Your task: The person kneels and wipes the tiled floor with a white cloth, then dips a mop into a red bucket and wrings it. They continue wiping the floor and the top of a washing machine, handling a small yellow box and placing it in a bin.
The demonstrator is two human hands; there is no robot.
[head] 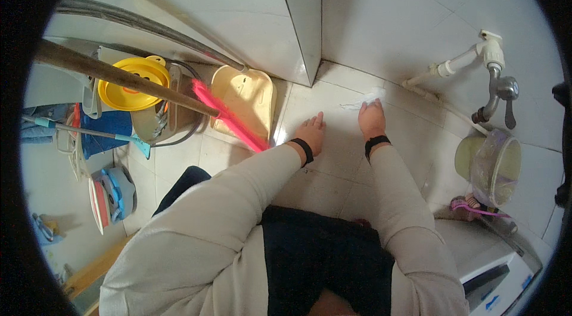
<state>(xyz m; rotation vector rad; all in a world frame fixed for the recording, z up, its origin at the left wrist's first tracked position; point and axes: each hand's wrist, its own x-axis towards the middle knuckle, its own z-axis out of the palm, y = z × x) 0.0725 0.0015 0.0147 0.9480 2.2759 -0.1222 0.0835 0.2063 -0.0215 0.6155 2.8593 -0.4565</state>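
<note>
My right hand (372, 119) presses a thin white tissue or cloth (364, 98) against the tiled floor (333, 168), near the corner where two walls meet. The white sheet shows beyond my fingertips, and the rest is hidden under the hand. Just left of it, my left hand (310, 133) hovers at or on the tiles with fingers spread and nothing in them. Whether it touches the floor I cannot tell. Both wrists wear black bands. Left of that hand lies the pink bristle head (228, 115) of a broom, in front of a cream dustpan (243, 101).
A long broom handle (134, 79) crosses the upper left, before a yellow basin (134, 83) and a blue bucket (107, 135). On the right wall hangs a metal tap (507, 90) on white pipe, above a lined bin (485, 168). A pink brush (469, 204) lies below.
</note>
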